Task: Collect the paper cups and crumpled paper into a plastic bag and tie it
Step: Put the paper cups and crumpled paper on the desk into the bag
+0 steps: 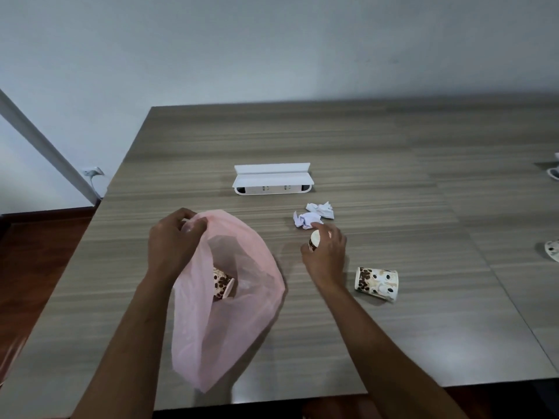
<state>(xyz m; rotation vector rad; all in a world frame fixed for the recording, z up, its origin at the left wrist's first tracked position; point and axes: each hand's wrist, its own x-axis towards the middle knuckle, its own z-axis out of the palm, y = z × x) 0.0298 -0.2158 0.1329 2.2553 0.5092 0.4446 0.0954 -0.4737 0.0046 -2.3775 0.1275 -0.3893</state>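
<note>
While the fingers of the left hand point(174, 237) are pinching the far rim of the translucent pink plastic bag point(230, 313), they are holding its mouth lifted and spread open above the grey wood-grain table point(393, 164). Inside that bag, one paper cup printed with brown coffee beans point(222, 283) is lying on its side, showing through the opening just beside the left wrist.

The right hand point(326, 255) is curling its fingers around a second small paper cup with a coffee-bean print point(314, 240), gripping it so that only the white end and a strip of the pattern are showing past the thumb. This hand is hovering to the right of the bag's mouth, apart from it.

Just beyond the right fingertips, two crumpled white paper balls point(314, 215) are resting on the table, touching or nearly touching each other. Nearer the person and to the right of the right wrist, a third coffee-bean paper cup point(376, 282) is lying on its side on the table surface.

Farther back, near the table's middle, a white plastic power strip box with its flap raised point(272, 178) is sitting. At the right edge of the view, partial white objects point(553, 249) are showing, too cut off to identify.
</note>
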